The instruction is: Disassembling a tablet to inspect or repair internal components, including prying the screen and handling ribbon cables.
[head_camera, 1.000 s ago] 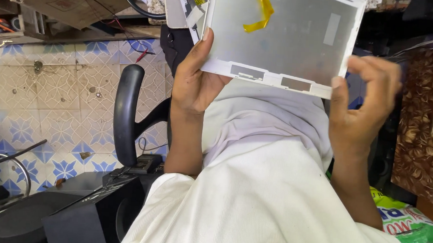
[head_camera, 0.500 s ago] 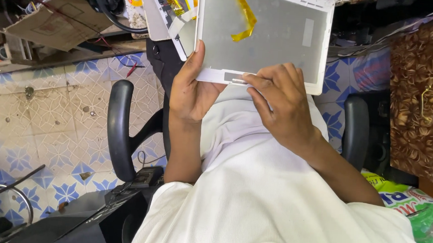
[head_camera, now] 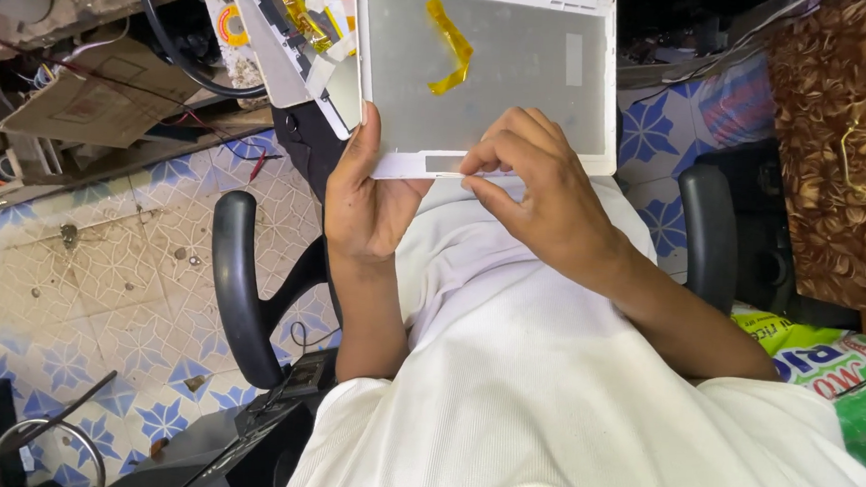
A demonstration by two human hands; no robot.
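The person sat in a chair and held a flat white-framed rectangular panel with a grey inner surface [head_camera: 504, 67] above the lap, in front of the white shirt [head_camera: 565, 382]. The left hand [head_camera: 370, 205] supported the panel at its lower left corner: the thumb lay up along the left edge and the palm was under the corner, so the fingers were closed around the frame and mostly hidden behind it. The right hand [head_camera: 546, 200] was at the lower white border of the panel, near the middle. Its fingers [head_camera: 488, 162] were bent and pressed together at the tips, touching the border; I could not tell whether they pinched some small piece there or only pressed on the edge.

A twisted strip of yellow tape [head_camera: 450, 46] was stuck on the grey surface in the upper part, and a small pale rectangular sticker [head_camera: 574, 60] was to the right of it. Just behind the left side of the panel there was a second opened device part with yellow tape and white strips [head_camera: 301, 25], leaning against the workbench.

The black padded armrests [head_camera: 235, 282] of the chair were visible on both sides of the person. Under them was a floor of blue and white patterned tiles [head_camera: 80, 282]. A brown patterned fabric [head_camera: 845, 148] was at the right edge, and a green printed bag [head_camera: 846, 374] lay beside the person's right arm.
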